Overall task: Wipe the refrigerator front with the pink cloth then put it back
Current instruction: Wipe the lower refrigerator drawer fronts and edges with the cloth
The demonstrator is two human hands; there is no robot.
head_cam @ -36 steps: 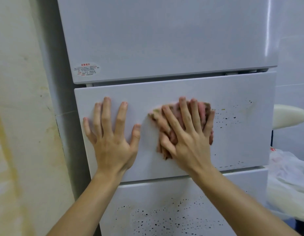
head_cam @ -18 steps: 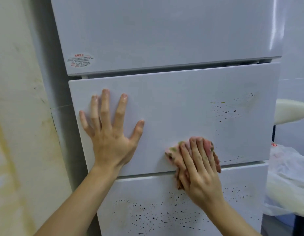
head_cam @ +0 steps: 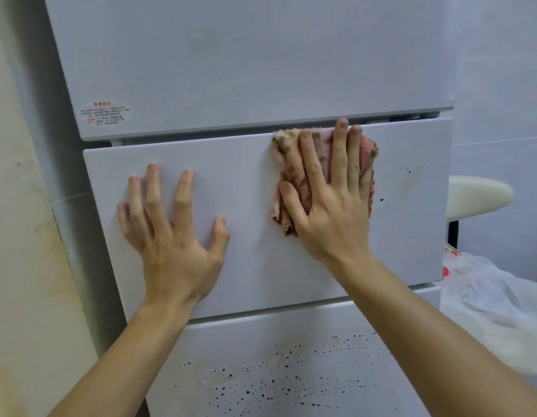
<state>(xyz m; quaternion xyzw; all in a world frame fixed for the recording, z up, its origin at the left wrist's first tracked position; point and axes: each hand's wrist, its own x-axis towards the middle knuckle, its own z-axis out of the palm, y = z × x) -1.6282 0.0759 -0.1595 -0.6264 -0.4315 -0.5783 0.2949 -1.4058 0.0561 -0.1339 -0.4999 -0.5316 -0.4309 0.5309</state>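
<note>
The white refrigerator fills the view, with an upper door, a middle drawer front and a lower drawer front. My right hand lies flat on the pink cloth, a soiled rag pressed against the top edge of the middle drawer, right of centre. My left hand rests with fingers spread on the left half of the same drawer, holding nothing. Dark specks dot the drawer just right of the cloth. Many more specks cover the lower drawer.
A stained cream wall stands close on the left. To the right of the fridge are a cream rounded object and a crumpled white plastic bag. A red-lettered label sits on the upper door.
My right hand slid the cloth down to the drawer's bottom edge, then up to its top edge, further right. The specks it passed over look fainter. My left hand stayed planted.
</note>
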